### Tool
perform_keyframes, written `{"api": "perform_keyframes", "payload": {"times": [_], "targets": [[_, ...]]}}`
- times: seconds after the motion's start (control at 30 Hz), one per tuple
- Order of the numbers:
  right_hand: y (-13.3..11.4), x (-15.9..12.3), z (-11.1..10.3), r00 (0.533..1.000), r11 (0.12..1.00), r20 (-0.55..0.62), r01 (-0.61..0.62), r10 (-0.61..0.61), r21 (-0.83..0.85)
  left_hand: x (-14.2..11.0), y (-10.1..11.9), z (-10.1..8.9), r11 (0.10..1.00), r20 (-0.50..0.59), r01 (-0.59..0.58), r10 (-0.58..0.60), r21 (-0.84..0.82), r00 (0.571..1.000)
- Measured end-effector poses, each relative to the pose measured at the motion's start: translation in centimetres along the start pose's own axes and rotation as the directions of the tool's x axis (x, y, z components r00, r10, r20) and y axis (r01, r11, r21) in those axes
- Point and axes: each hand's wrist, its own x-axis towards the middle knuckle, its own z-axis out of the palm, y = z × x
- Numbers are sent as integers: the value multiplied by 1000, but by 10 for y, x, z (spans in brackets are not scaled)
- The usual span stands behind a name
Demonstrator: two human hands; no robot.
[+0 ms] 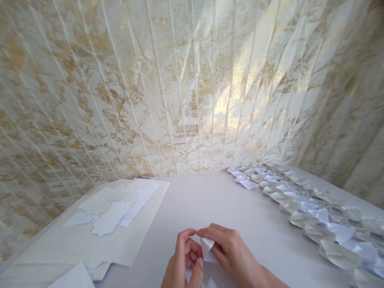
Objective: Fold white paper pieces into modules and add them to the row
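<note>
A small piece of folded white paper (207, 249) is between my two hands, low in the middle of the head view. My right hand (229, 248) comes in from the right, with its fingers closed on the paper's right side and top. On the other side my left hand (189, 256) curls round the paper's left edge, its thumb and fingers closed against it. The index fingertips of both hands meet just above the paper. Part of the paper is hidden behind the fingers.
Large pale sheets (120, 248) lie on the white table (192, 200) at the left, with smaller white paper pieces (111, 218) on top. Rows of folded paper pieces (303, 220) run along the right side. A patterned gold-and-white curtain (168, 92) hangs behind the table.
</note>
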Motion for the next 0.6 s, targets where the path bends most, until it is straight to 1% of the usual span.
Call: {"api": "perform_keyframes", "payload": {"times": [0.07, 0.17, 0.27, 0.33, 0.43, 0.6], "targets": [[2, -1, 2, 998, 997, -53, 18, -14, 75, -1, 6, -2, 991, 27, 73, -71, -112, 997], [5, -2, 6, 992, 984, -111, 74, -57, 160, 0, 19, -5, 948, 108, 217, -197, -231, 974], [7, -4, 9, 988, 971, -114, 124, -102, 204, 2, 28, -3, 898, 214, 319, -262, -303, 941], [7, -5, 10, 985, 966, -107, 154, -134, 209, 3, 29, -1, 877, 240, 343, -272, -338, 932], [3, -6, 10, 982, 964, -97, 178, -162, 198, 4, 27, 1, 876, 203, 317, -258, -363, 945], [1, -6, 8, 990, 959, -36, 141, -137, 244, 6, 22, -3, 852, 184, 336, -285, -401, 941]]}}
